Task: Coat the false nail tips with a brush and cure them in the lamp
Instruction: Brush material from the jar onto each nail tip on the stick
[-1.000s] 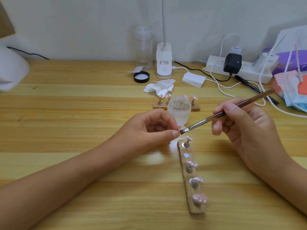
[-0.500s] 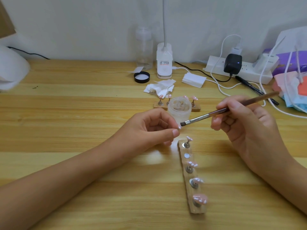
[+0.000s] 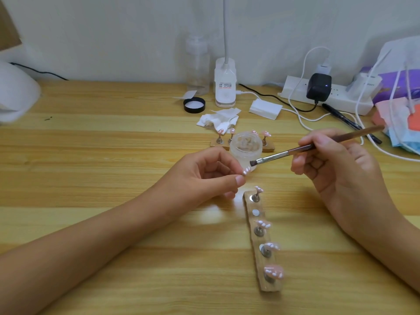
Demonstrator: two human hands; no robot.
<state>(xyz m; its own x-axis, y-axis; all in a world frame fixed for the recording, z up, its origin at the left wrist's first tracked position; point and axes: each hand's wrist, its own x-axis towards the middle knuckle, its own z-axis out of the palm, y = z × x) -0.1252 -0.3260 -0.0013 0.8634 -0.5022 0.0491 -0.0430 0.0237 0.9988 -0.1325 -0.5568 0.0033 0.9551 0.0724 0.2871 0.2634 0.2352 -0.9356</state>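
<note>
My left hand point(image 3: 204, 176) pinches a small pink false nail tip point(image 3: 246, 171) between thumb and forefinger at the table's middle. My right hand point(image 3: 336, 164) holds a brown-handled brush point(image 3: 302, 148); its dark bristles hover just above and right of the tip, in front of an open frosted gel jar point(image 3: 244, 147). Below the hands lies a wooden holder strip point(image 3: 261, 242) with several pink tips on metal pegs and one bare magnet. A second wooden holder point(image 3: 269, 148) with tips stands behind the jar. The white curing lamp point(image 3: 16, 96) sits at the far left edge, partly out of frame.
Along the back wall stand a clear bottle point(image 3: 197, 64), a white lamp base point(image 3: 225, 87), a black jar lid point(image 3: 194, 105), crumpled wipes point(image 3: 218, 120), a pad stack point(image 3: 264, 109), and a power strip point(image 3: 325, 96) with cables. Face masks point(image 3: 400, 128) and a black pen point(image 3: 347, 121) lie right.
The brush has lifted off the nail tip and drawn back up and to the right. My left hand still holds the tip in the same place.
</note>
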